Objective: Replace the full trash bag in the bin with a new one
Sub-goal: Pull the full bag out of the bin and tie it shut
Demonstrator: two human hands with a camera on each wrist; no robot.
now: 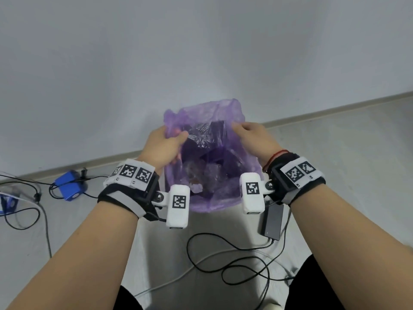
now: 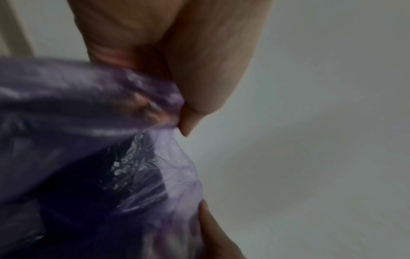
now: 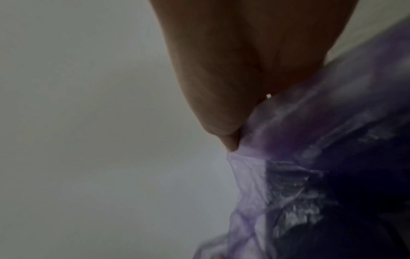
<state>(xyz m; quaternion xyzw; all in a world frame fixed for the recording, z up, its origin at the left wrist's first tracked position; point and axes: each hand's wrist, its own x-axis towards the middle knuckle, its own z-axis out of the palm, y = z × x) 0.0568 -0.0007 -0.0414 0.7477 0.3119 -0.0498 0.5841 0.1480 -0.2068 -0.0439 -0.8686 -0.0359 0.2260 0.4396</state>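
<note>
A thin purple trash bag (image 1: 207, 117) stands open in front of me by the wall, with crumpled clear wrappers and dark rubbish inside. My left hand (image 1: 165, 144) grips the bag's left edge, fingers curled round the film. My right hand (image 1: 248, 133) grips the right edge the same way. In the left wrist view the purple bag (image 2: 93, 108) bunches under my left hand (image 2: 177, 73). In the right wrist view the film of the bag (image 3: 321, 133) gathers at my right hand (image 3: 228, 87). The bin itself is hidden by the bag.
A black power adapter (image 1: 272, 222) and its looping black cable (image 1: 223, 262) lie on the floor just behind the bag on my side. A blue box (image 1: 70, 184) with more wires lies to the left. The grey wall (image 1: 201, 52) stands right beyond the bag.
</note>
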